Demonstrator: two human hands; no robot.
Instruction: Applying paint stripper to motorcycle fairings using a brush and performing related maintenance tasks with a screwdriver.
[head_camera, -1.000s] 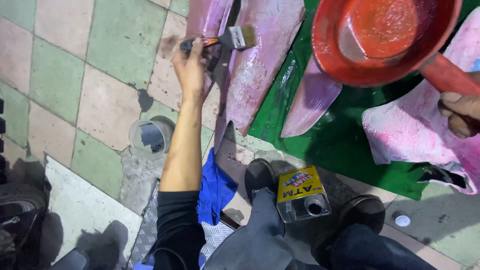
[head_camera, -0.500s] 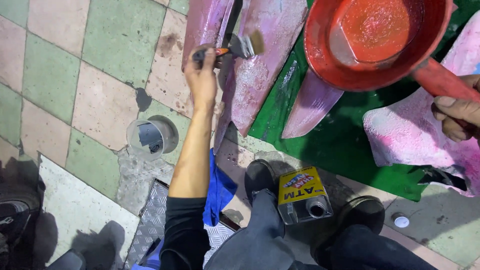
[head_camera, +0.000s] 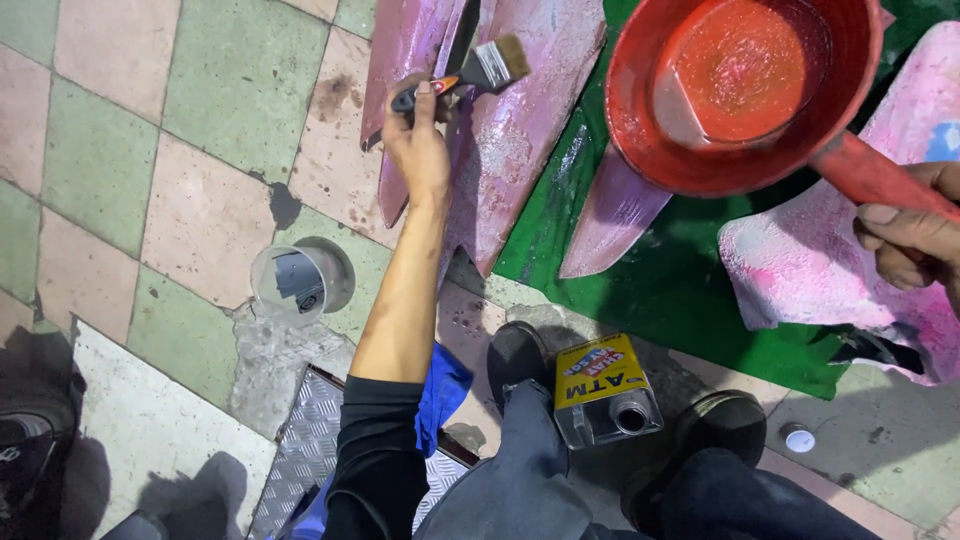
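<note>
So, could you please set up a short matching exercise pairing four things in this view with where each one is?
Things:
1. paintbrush
2. red pan
3. yellow tin can
4. clear plastic cup

Places:
A. on the tiled floor, left of the forearm
B. in the left hand
C. between the shoes
D. held by the right hand

Pairs: 1-B, 2-D, 3-C, 4-A
</note>
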